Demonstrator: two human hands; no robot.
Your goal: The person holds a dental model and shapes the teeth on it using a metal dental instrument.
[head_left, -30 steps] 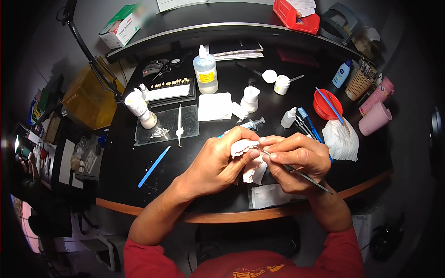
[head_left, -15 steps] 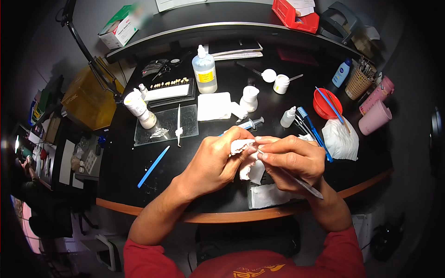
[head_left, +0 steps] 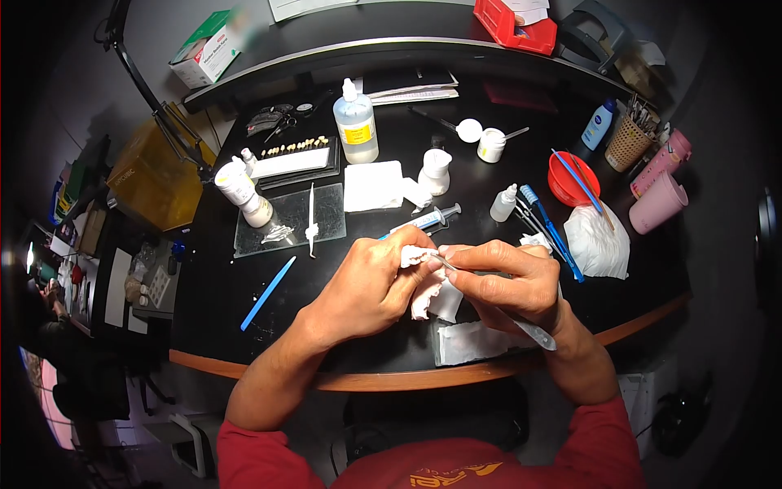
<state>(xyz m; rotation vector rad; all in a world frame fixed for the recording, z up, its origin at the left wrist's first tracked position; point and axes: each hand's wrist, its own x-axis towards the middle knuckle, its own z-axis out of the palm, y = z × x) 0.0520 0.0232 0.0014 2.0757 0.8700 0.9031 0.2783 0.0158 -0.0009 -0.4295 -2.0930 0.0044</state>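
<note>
Fingers of my left hand [head_left: 376, 275] are wrapped round a pinkish-white, jagged dental cast [head_left: 425, 300], partly hidden by the hand. In my right hand [head_left: 515, 281] is a slim metal dental carver [head_left: 533, 332], held like a pen. Its working tip meets the upper edge of the cast, close to my left fingertips; the broad, flat end points down and right. Beyond the hands lies a syringe [head_left: 436, 218] with a white barrel and blue marking. Below them, a whitish sheet [head_left: 472, 343] rests near the table's front edge.
A glass slab [head_left: 330, 213] bears a white-tipped instrument and a tilted bottle [head_left: 256, 210]. A blue-handled tool [head_left: 269, 293] lies at left. Further back stand a large dropper bottle [head_left: 356, 134] and an open jar [head_left: 490, 147]. To the right are a red bowl [head_left: 562, 191] and white cloth [head_left: 599, 248].
The carver's tip has shifted slightly left and up along the cast, and its flat end has turned a little. My left hand has tilted the cast slightly.
</note>
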